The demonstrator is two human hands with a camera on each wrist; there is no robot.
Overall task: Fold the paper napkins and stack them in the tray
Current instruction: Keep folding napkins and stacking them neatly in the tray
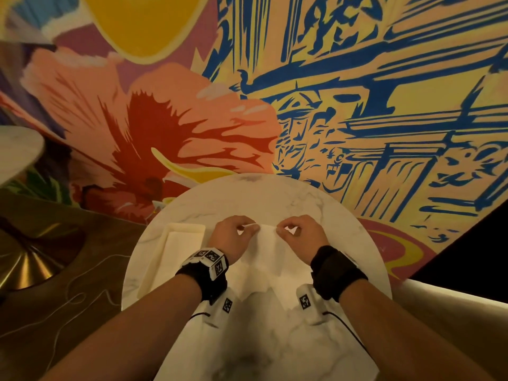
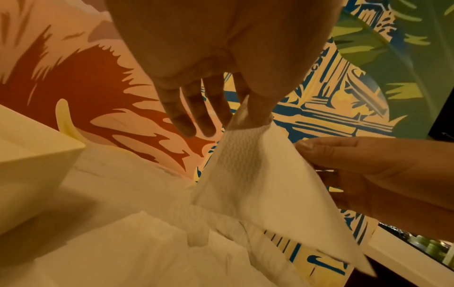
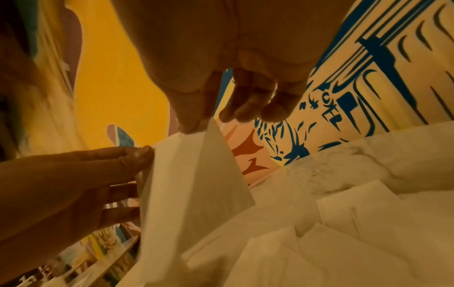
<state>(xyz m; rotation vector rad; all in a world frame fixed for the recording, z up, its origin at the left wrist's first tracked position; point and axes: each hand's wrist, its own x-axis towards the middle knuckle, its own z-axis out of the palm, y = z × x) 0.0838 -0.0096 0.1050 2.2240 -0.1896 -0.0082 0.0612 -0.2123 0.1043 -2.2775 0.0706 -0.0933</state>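
I hold one white paper napkin (image 1: pixel 268 247) lifted off the round marble table (image 1: pixel 275 196) by its upper edge. My left hand (image 1: pixel 253 228) pinches the left corner between thumb and forefinger. My right hand (image 1: pixel 279 231) pinches the right corner the same way. In the left wrist view the napkin (image 2: pixel 253 174) hangs from my left hand (image 2: pixel 255 118), its other fingers straight. In the right wrist view my right hand (image 3: pixel 196 127) grips the napkin (image 3: pixel 191 184). Several loose napkins (image 3: pixel 343 233) lie on the table beneath. A cream rectangular tray (image 1: pixel 178 243) sits left of my left hand.
A painted mural wall (image 1: pixel 330 105) stands right behind the table. A second marble table (image 1: pixel 16 152) with a brass base (image 1: pixel 27 262) is at the far left, with a thin cable on the wooden floor. A pale bench edge (image 1: pixel 453 298) runs along the right.
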